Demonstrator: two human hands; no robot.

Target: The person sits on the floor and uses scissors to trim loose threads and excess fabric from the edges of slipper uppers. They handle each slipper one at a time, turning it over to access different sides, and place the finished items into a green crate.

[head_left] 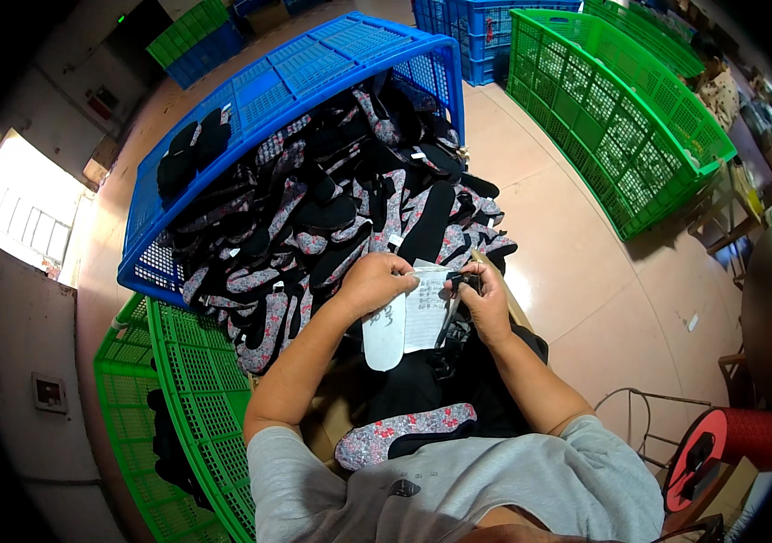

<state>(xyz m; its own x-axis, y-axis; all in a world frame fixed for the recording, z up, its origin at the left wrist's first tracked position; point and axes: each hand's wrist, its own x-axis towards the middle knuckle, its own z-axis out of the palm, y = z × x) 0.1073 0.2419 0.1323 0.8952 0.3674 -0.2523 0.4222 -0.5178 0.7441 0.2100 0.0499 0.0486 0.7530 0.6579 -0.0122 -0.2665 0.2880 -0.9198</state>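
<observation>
My left hand [377, 282] pinches the top edge of a white sole-shaped card [384, 339] and a sheet of paper [427, 317] with handwriting on it. On the paper's other side, my right hand [486, 299] has its fingers closed on a small black item [458, 282], whose kind I cannot make out. Across my lap lies a floral slipper [404, 434] with a black part, resting by dark cloth. Just beyond my hands spreads a large heap of floral and black slippers [327, 213], some with small white tags.
A blue plastic crate [295, 68] lies tipped on its side, its slippers spilling toward me. Green crates [205, 407] stand at my left, and another green crate [603, 118] is at the far right. A red spool [698, 457] sits near my right elbow.
</observation>
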